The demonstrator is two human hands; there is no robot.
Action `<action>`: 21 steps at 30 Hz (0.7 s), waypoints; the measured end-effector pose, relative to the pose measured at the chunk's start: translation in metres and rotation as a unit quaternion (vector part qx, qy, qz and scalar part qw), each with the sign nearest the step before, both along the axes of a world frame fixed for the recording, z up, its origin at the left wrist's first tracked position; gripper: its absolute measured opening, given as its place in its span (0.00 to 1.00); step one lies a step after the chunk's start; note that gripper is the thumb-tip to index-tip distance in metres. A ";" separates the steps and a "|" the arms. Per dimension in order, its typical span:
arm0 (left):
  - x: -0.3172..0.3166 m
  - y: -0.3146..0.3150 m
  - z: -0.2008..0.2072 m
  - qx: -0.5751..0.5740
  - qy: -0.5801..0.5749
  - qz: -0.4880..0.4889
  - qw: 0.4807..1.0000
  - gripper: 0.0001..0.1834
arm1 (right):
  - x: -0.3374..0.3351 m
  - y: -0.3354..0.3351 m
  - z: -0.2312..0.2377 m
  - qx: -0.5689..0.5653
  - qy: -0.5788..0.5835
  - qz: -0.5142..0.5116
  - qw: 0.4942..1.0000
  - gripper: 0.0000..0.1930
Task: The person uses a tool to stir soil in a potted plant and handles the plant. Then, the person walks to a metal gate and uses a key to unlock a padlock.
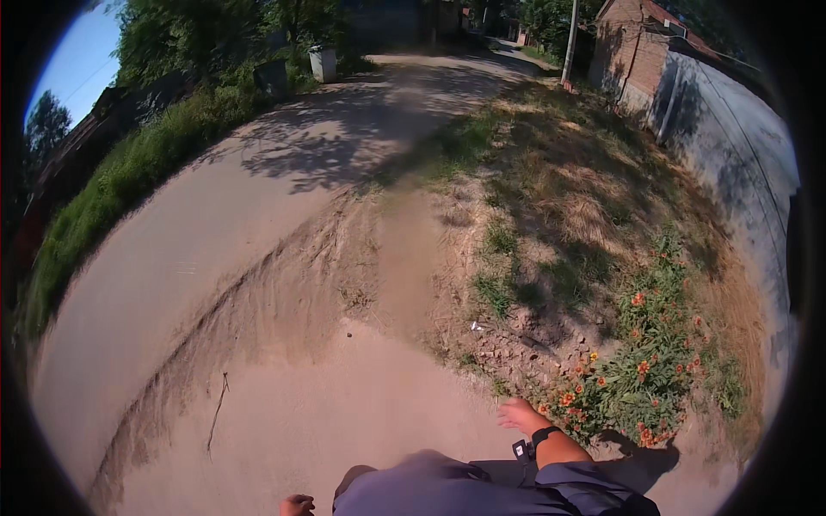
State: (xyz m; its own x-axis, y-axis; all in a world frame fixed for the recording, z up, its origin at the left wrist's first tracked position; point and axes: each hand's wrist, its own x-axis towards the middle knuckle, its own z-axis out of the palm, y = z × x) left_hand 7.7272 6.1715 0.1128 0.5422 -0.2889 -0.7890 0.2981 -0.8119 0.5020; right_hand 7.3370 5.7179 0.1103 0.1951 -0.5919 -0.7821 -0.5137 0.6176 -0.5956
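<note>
My right hand is held out over the pale ground, its fingers loosely stretched with nothing seen in them. Around that wrist is a black band, and a small dark device with a white face sits beside it. Closest to this hand is a bush of orange flowers, apart from the fingers. At the lower edge, left of my body, only part of my left hand shows; it is small and shadowed, and its finger shape is hard to read.
A thin stick lies on the concrete at the left. Ahead, a road curves away past a grassy verge and a pale bin-like box. A utility pole, a brick building and a grey wall stand at the right.
</note>
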 end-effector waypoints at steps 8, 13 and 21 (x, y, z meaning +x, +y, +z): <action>0.168 -0.193 -0.035 0.032 0.048 -0.046 0.997 0.15 | 0.233 -0.207 0.015 -0.095 -0.069 0.056 0.991 0.24; 0.327 -0.362 -0.060 -0.004 0.037 -0.136 0.990 0.15 | 0.268 -0.284 -0.032 -0.016 -0.054 -0.068 0.996 0.19; 0.512 -0.673 -0.018 -0.100 -0.084 -0.210 0.969 0.17 | 0.279 -0.423 -0.057 0.106 -0.008 -0.271 0.957 0.17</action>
State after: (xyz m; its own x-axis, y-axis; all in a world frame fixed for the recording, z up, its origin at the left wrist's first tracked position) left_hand 8.2391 5.4985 0.0952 0.4594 -0.6498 -0.6056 -0.1360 -0.7252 0.6750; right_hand 7.6160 5.2946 0.0536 -0.0833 -0.4373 -0.8954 -0.0755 0.8987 -0.4319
